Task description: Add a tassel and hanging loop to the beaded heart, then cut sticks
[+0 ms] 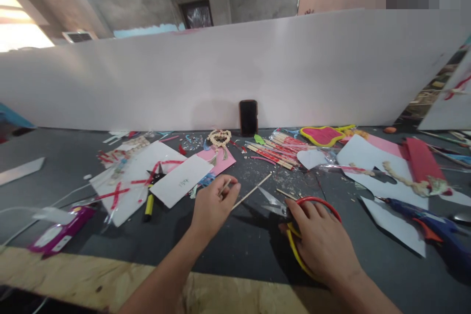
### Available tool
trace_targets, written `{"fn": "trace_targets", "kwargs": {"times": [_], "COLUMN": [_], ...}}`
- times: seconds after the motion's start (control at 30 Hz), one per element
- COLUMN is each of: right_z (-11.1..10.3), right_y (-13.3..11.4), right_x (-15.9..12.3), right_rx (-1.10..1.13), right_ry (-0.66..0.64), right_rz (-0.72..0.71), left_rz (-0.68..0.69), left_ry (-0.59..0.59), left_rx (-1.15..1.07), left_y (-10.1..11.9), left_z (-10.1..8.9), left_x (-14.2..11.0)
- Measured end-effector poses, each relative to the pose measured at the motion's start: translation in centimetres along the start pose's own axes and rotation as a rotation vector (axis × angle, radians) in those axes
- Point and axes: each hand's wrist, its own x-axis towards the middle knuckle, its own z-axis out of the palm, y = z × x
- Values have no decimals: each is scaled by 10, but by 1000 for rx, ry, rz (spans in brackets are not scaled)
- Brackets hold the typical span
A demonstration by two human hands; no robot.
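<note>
My left hand is closed, with a short piece of thin wooden stick pinched in its fingers. A longer wooden stick slants away from beside that hand; whether the hand also grips it I cannot tell. Scissors with red and yellow handles are in my right hand, their blades spread and pointing left toward the longer stick. Just above the right fingertips is another short stick piece. Behind the hands lies a bundle of red-and-tan sticks among small crumbs.
A dark phone leans on the white partition. At the left are a purple glue gun, a yellow-handled cutting tool and a white card. On the right lie a blue glue gun, white paper and a red piece.
</note>
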Motion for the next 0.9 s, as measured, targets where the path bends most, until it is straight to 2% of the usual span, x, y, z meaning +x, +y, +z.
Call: {"fn": "trace_targets", "kwargs": {"times": [0.07, 0.17, 0.27, 0.33, 0.43, 0.6, 0.67, 0.77, 0.83, 0.9], "right_z": [0, -2, -5, -6, -7, -11, -12, -14, -17, -22], "right_y": [-2, -6, -10, -10, -8, 4, 15, 35, 50, 62], "right_x": [0, -2, -5, -7, -7, -4, -2, 2, 3, 3], "right_rx": [-13, -7, -4, 5, 36, -7, -22, 71, 172, 237], "right_ry": [-25, -50, -61, -59, -55, -75, -79, -107, -170, -248], "right_rz": [-17, -46, -66, -74, -83, -46, 5, 189, 314, 354], "left_rz": [130, 372, 485, 502, 501, 376, 316, 268, 282, 311], "left_ry": [-33, -196, -332, -390, -410, -251, -225, -314, -413, -492], "left_rx": [109, 307, 498, 572, 590, 511, 505, 497, 526, 577], "left_y": [4, 13, 21, 25, 28, 29, 27, 23, 19, 17], "left_z": [2, 10, 14, 15, 12, -2, -8, -5, 6, 19], "left_x": [-6, -15, -18, -17, -13, 1, 8, 13, 10, 5]}}
